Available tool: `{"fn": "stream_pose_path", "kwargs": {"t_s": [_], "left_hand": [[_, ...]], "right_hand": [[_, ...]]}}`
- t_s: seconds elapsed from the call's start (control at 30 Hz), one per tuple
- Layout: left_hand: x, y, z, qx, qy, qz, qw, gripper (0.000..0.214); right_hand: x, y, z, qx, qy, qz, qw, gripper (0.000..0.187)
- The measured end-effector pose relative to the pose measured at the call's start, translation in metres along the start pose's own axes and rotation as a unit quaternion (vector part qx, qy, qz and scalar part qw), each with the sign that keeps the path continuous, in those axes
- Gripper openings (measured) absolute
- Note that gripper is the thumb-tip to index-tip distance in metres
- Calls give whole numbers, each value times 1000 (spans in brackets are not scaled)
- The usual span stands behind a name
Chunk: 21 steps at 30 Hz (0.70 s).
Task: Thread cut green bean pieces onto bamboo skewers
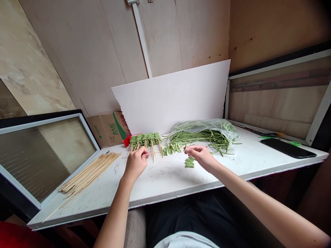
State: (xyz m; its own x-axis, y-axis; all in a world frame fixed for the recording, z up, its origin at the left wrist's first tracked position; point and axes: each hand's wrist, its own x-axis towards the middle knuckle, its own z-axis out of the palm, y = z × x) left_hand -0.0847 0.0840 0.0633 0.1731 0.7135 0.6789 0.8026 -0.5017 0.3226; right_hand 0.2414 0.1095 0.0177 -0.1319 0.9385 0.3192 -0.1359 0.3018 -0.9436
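Note:
My left hand [138, 161] is closed round the bare end of a bamboo skewer. Toward the right, that skewer carries a row of short green bean pieces [171, 149]. At its far end my right hand [200, 155] pinches a single green bean piece [185, 146] between thumb and fingers, close to the skewer's tip. Just below the right hand, a small stack of cut bean pieces [189, 162] lies on the white table [165, 182]. Behind the left hand are piled finished skewers of beans [145, 138], their sticks pointing toward me.
Loose bamboo skewers [89, 172] lie at the left. A clear plastic bag of long beans [204, 132] sits at the back. At right are a black phone [288, 148] and a green ring [295, 143]. A cardboard box [110, 129] and white board [173, 100] stand behind.

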Motion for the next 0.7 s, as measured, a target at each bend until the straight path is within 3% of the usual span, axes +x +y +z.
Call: {"fn": "stream_pose_path", "kwargs": {"t_s": [0.3, 0.7], "left_hand": [[-1, 1, -2, 0, -10, -2, 1000, 22], [0, 3, 1, -12, 30, -13, 999, 19]], "right_hand": [[-1, 0, 1, 24, -8, 7, 1000, 30], [-3, -3, 5, -2, 21, -14, 1000, 46]]}}
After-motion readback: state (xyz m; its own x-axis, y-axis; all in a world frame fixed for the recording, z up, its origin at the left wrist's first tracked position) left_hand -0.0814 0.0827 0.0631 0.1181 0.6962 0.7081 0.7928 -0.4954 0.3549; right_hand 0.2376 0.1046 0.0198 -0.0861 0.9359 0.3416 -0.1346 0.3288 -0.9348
